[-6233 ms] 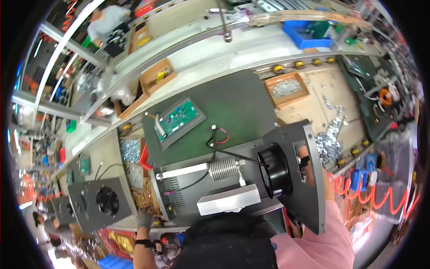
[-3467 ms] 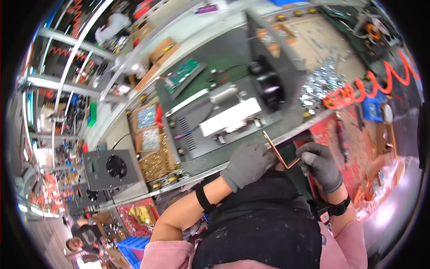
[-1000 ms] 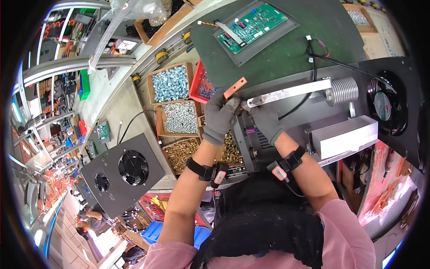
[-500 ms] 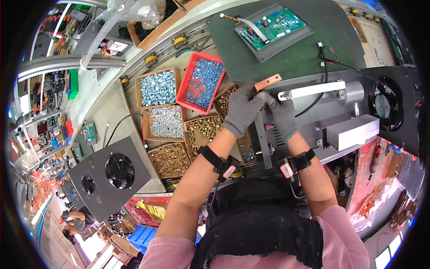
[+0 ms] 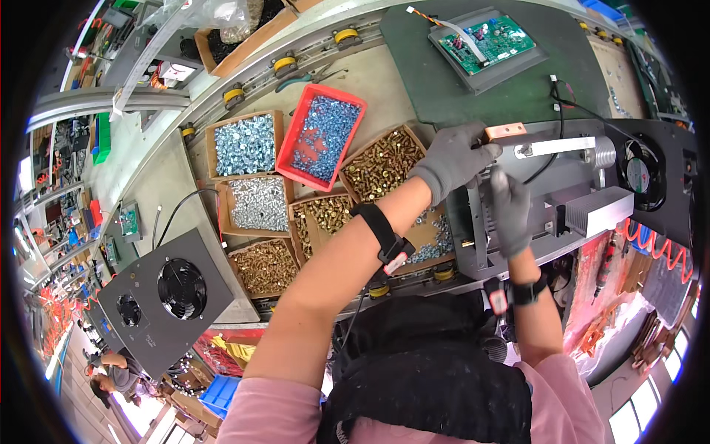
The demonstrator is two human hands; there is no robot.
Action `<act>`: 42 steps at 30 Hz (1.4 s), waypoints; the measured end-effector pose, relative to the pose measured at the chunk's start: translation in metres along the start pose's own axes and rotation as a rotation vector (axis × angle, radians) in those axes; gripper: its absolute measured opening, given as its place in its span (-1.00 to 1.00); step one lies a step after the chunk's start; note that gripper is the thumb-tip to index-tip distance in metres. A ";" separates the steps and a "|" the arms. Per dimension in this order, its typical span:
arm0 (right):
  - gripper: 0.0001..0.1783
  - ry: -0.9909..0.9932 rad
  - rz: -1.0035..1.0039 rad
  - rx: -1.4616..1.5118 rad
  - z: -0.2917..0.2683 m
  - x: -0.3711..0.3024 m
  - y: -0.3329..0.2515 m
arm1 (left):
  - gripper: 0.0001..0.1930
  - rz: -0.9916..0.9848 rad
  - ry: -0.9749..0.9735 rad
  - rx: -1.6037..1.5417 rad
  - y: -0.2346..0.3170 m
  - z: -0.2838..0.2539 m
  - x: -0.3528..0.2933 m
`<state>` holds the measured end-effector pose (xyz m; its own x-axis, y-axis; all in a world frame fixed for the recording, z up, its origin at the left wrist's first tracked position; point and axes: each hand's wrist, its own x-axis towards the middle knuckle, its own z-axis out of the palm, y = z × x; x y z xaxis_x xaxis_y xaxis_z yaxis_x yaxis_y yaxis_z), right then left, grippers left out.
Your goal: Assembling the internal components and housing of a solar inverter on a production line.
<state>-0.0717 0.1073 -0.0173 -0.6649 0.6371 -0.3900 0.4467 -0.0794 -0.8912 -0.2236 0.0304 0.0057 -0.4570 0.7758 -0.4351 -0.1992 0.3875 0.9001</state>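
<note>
Grey gloves cover both of my hands. My left hand [image 5: 460, 157] is over the near-left end of a dark metal chassis [image 5: 481, 255], its fingers closed beside a copper bar [image 5: 506, 132] with holes. What those fingers pinch, if anything, is hidden. My right hand [image 5: 512, 211] hovers over the same chassis end, apart from the left, with fingers stretched upward and nothing visible in them. A flat silver strip [image 5: 555, 146] spans the chassis toward a ribbed silver cylinder [image 5: 603, 153]. A silver metal block [image 5: 600, 212] and a black fan [image 5: 637, 169] sit farther right.
Left of the chassis stand a red bin [image 5: 285, 152] of blue-silver fasteners and cardboard boxes holding brass-coloured screws [image 5: 381, 163] and silver parts [image 5: 259, 201]. A green circuit board [image 5: 503, 46] lies on the green mat [image 5: 458, 103]. A dark fan panel [image 5: 166, 300] is at lower left.
My hands have separated, the right one drawing back toward me with its fingers straightened. The chassis and copper bar appear farther right in view, uncovering more of the screw boxes.
</note>
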 end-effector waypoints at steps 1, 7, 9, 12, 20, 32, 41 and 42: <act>-0.58 -0.046 -0.122 -0.128 0.005 -0.020 -0.009 | -0.70 0.074 -0.039 0.041 -0.007 -0.002 0.007; -0.80 -0.501 -0.401 -0.912 0.087 -0.041 -0.030 | -0.71 -0.149 -0.242 -0.077 0.002 -0.026 0.008; -0.70 -0.493 -0.479 -1.216 0.119 -0.025 0.004 | -0.73 -0.097 -0.268 -0.032 0.010 -0.019 0.011; -0.61 -0.251 -0.536 -0.970 0.176 -0.002 0.112 | -0.76 -0.054 -0.285 0.026 0.018 -0.013 0.010; -0.40 -0.549 -0.315 -1.240 0.175 0.046 0.122 | -0.78 -0.072 -0.223 -0.010 0.008 -0.014 0.010; -0.51 -0.313 -0.679 -1.130 0.140 0.067 0.233 | -0.81 0.049 -0.209 -0.056 0.011 0.016 0.015; -0.69 -0.378 -0.510 -1.086 0.151 0.032 0.060 | -0.71 -0.005 -0.131 -0.023 0.004 -0.008 -0.002; -0.69 -0.397 -0.488 -1.041 0.145 0.036 0.054 | -0.72 0.007 -0.131 -0.015 0.004 -0.007 -0.001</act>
<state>-0.1588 0.0149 -0.1129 -0.9527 0.1345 -0.2724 0.2442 0.8724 -0.4234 -0.2300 0.0278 0.0096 -0.3413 0.8375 -0.4268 -0.2094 0.3749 0.9031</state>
